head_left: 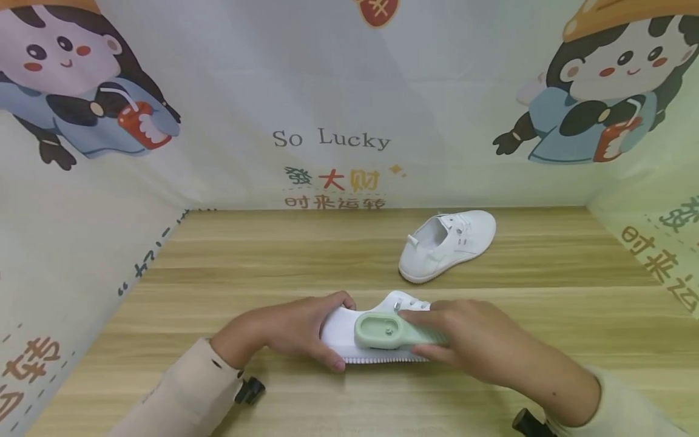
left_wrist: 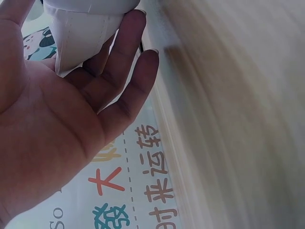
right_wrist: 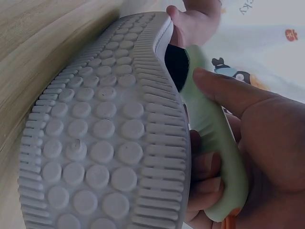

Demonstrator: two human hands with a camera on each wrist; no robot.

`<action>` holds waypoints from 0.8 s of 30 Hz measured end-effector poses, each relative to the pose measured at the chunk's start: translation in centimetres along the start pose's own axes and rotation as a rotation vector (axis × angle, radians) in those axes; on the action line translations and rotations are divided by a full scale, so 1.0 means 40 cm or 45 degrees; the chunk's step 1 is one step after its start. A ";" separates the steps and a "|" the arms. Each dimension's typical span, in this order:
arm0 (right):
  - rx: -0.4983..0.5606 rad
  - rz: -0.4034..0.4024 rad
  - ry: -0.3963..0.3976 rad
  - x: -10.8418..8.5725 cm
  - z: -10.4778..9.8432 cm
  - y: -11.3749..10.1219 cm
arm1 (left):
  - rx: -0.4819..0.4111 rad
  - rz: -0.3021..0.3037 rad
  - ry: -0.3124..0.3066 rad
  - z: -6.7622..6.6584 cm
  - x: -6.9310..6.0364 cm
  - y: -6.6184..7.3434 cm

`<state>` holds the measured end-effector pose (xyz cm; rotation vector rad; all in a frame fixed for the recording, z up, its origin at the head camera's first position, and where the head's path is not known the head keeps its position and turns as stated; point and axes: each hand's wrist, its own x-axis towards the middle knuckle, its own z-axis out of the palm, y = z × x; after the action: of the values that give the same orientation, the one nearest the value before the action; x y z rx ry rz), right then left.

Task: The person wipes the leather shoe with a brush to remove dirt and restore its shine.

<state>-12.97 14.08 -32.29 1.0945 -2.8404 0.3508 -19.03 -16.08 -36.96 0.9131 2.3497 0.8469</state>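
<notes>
A white lace-up shoe point(head_left: 337, 328) is tipped on its side just above or on the wooden table; I cannot tell which. My left hand point(head_left: 295, 328) grips its heel, with the thumb and fingers on either side. In the left wrist view that hand's fingers curl round the shoe's heel point(left_wrist: 83, 36). My right hand point(head_left: 472, 334) holds a pale green brush point(head_left: 401, 334) by its handle, its head against the shoe's side. The right wrist view shows the studded pale sole point(right_wrist: 102, 129) and the green handle point(right_wrist: 224, 162) in the fingers. The bristles are mostly hidden.
A second white shoe point(head_left: 448, 246) lies on the wooden table point(head_left: 273, 255) behind the hands, toe pointing right. Printed cloth walls point(head_left: 229, 91) enclose the table at the back and both sides. Black camera mounts sit on both wrists.
</notes>
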 end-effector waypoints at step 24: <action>-0.107 0.067 0.177 -0.052 -0.003 0.086 | 0.243 -0.068 0.205 -0.030 -0.026 -0.010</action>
<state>-13.74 17.95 -33.12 0.9424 -2.7389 0.2958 -19.25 -17.49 -36.21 0.8811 2.6182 0.7082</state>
